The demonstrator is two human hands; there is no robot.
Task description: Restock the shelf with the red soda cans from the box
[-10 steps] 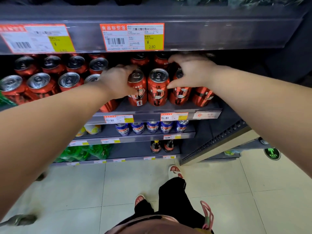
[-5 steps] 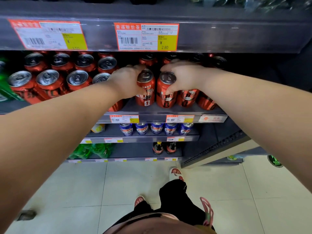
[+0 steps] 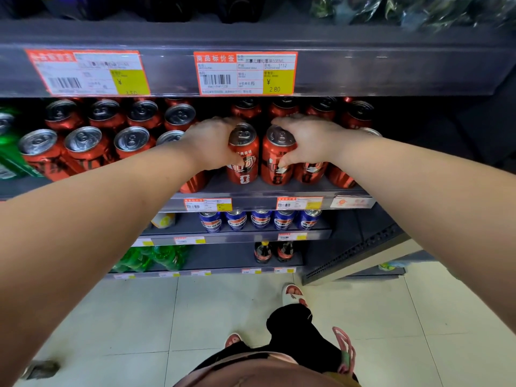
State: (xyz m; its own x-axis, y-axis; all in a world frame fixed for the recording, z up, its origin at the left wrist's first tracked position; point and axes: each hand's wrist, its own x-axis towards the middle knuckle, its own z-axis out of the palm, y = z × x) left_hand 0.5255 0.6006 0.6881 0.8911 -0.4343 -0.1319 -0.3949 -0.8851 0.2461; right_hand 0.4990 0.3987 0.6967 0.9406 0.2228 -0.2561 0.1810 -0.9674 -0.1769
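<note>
Seating left can and right can upright at front edge of shelf, side by side, nearly touching. Left hand wrapping curled fingers round left can; right hand clamping right can, thumb on label. Best handling, by judgement: sliding bases flat, turning labels forward, closing gaps. Shelf holding rows of red cans; lower shelf holding blue cans. Box not showing.

Your red soda cans are glossy painted metal, with bare brushed-silver lids. The shelf front edge is matt grey, probably metal. The price labels are paper behind shiny clear plastic. The floor tiles are smooth and faintly glossy.
</note>
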